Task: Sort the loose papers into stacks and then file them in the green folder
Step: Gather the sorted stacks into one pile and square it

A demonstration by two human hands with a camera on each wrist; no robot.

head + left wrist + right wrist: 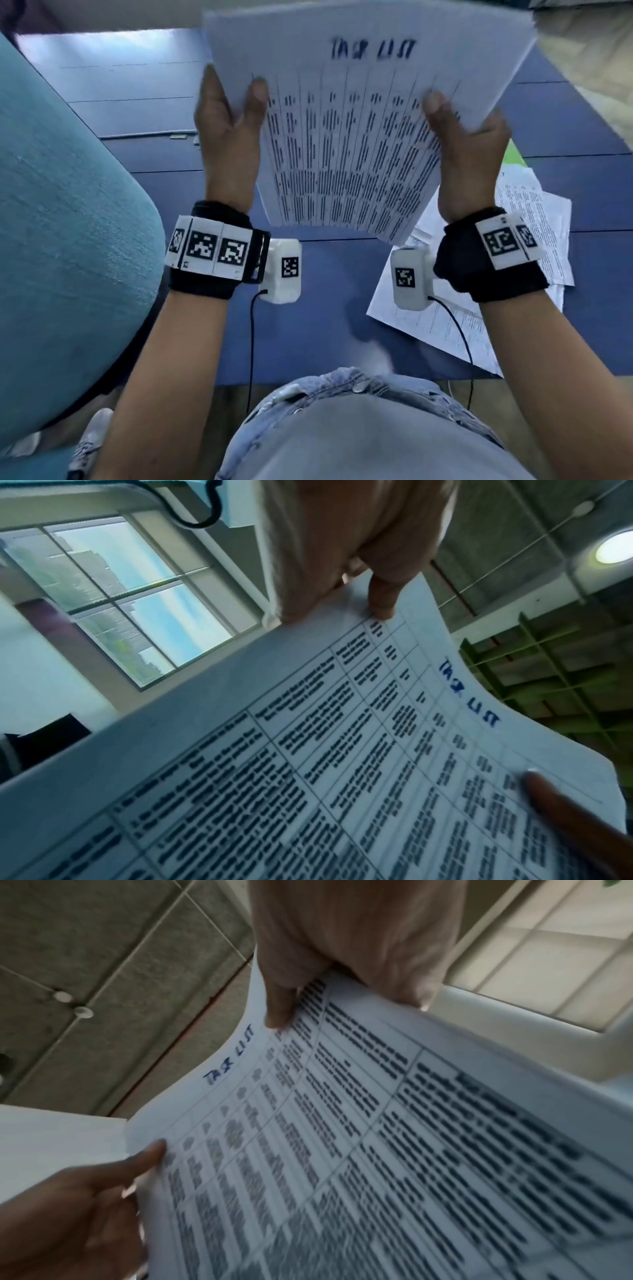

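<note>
Both my hands hold up a stack of white printed sheets (359,130) above the blue table; the top sheet carries a table of text under a handwritten heading. My left hand (229,113) grips its left edge, thumb on the front and fingers behind. My right hand (462,133) grips the right edge the same way. In the left wrist view my left hand (346,561) pinches the sheets (308,764); in the right wrist view my right hand (342,955) does so on the sheets (394,1137). A corner of the green folder (515,154) peeks out behind my right hand.
More loose printed papers (534,219) lie spread on the blue table (325,325) under my right wrist. A teal upholstered seat (61,240) fills the left side. Flat blue sheets or folders (126,78) lie at the table's far left.
</note>
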